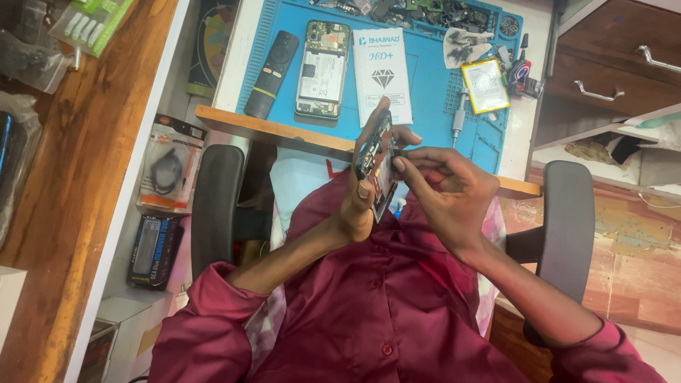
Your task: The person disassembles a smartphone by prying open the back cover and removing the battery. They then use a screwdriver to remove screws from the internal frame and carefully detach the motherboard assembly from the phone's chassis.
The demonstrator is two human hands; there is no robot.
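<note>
Behind both hands (pixel 418 181), an opened phone (pixel 322 69) lies.

I see blue mat (pixel 433 85), black remote (pixel 272 72), white box (pixel 382 75) with diamond motif, maroon shirt (pixel 383 298), brown wood counter edge (pixel 284 131).

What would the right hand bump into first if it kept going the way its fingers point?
The right hand points its fingers sideways at the opened phone part held in the left hand. They seem to touch it already, so that comes first, though depth is hard to judge.
</note>
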